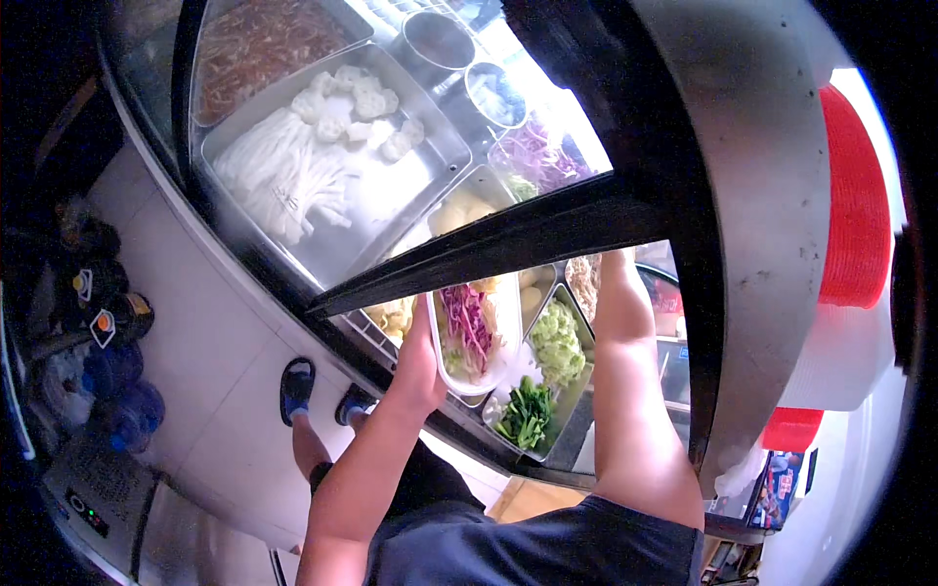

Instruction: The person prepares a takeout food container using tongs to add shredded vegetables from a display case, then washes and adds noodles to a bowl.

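My left hand (422,359) grips the near side of a white plastic food container (467,379) with rounded corners. Shredded red cabbage (463,322) lies in it beside pale shreds, with a bit of green near its lower end. The black frame bar hides the container's far end. My right forearm (624,297) reaches into the display case, and the hand itself is hidden behind the black frame. Around the container are a metal pan (563,434) with dark leafy greens (525,416) and lettuce (558,344), and a pan of pale brown shreds (582,282).
A black frame bar (484,238) crosses the case. Behind glass, a large steel tray (392,242) holds enoki mushrooms (278,176) and white pieces (344,102); round metal pots (440,40) stand beyond. Red and white stacks (857,205) stand on the case top. Bottles (121,366) stand on the floor left.
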The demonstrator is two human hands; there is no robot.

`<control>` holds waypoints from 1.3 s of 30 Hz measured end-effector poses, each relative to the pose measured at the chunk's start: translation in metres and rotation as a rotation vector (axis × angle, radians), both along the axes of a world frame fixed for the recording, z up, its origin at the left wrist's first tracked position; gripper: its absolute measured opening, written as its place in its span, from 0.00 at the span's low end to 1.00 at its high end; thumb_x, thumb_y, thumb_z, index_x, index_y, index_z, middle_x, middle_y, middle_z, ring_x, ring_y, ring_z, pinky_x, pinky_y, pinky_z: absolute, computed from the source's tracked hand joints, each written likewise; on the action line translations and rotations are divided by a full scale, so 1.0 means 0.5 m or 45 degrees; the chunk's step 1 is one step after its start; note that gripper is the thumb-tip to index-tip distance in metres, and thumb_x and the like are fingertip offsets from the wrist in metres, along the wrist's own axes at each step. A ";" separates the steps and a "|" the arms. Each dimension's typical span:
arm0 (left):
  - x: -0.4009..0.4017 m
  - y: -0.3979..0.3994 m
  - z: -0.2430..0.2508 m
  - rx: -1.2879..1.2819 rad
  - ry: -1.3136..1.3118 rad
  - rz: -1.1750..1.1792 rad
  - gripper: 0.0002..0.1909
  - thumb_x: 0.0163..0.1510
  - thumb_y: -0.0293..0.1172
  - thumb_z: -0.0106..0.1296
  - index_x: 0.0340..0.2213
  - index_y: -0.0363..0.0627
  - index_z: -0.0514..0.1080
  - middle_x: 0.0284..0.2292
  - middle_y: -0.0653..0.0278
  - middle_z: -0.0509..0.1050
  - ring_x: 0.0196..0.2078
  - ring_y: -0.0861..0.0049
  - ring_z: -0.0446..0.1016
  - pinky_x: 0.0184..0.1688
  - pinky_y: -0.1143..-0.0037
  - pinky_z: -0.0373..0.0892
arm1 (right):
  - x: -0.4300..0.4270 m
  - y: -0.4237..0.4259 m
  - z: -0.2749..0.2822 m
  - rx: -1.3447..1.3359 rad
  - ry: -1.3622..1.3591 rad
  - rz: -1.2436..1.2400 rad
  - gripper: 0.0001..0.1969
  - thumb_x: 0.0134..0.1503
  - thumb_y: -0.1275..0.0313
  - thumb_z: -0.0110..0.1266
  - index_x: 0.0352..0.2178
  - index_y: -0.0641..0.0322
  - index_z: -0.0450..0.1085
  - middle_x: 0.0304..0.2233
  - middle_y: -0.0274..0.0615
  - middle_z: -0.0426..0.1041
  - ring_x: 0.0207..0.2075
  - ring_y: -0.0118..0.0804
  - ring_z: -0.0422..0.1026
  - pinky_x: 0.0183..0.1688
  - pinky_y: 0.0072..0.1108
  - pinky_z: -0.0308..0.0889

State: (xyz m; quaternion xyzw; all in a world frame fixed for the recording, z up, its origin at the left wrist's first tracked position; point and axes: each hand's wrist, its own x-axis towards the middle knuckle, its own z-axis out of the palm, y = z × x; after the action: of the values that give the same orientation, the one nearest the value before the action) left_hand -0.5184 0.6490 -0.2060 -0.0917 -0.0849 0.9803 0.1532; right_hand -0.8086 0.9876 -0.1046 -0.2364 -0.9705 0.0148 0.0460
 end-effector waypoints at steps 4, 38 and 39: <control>-0.009 0.001 0.010 -0.079 -0.053 -0.026 0.30 0.71 0.52 0.32 0.62 0.42 0.61 0.57 0.59 0.70 0.59 0.69 0.70 0.63 0.65 0.65 | 0.033 0.009 0.017 -0.040 -0.009 -0.029 0.25 0.59 0.41 0.56 0.29 0.53 0.73 0.16 0.27 0.63 0.14 0.22 0.56 0.17 0.22 0.51; 0.016 -0.053 0.026 -0.312 0.145 -0.304 0.34 0.70 0.58 0.24 0.63 0.47 0.60 0.58 0.56 0.68 0.61 0.62 0.67 0.65 0.60 0.63 | 0.745 -0.355 0.129 -0.304 -0.235 0.530 0.29 0.57 0.48 0.60 0.51 0.59 0.74 0.30 0.47 0.79 0.32 0.51 0.78 0.37 0.35 0.73; 0.030 -0.057 0.031 -0.336 0.154 -0.273 0.34 0.70 0.58 0.24 0.63 0.47 0.60 0.58 0.56 0.68 0.61 0.62 0.68 0.65 0.60 0.64 | 0.763 -0.354 0.120 -0.219 -0.148 0.618 0.28 0.57 0.48 0.60 0.49 0.58 0.74 0.27 0.43 0.78 0.29 0.48 0.78 0.34 0.33 0.73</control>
State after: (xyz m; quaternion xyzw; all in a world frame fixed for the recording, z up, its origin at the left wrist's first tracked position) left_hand -0.5034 0.6207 -0.1903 -0.0603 0.0642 0.9647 0.2482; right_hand -0.4270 0.8108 -0.0448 0.0000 -0.9949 0.0942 -0.0348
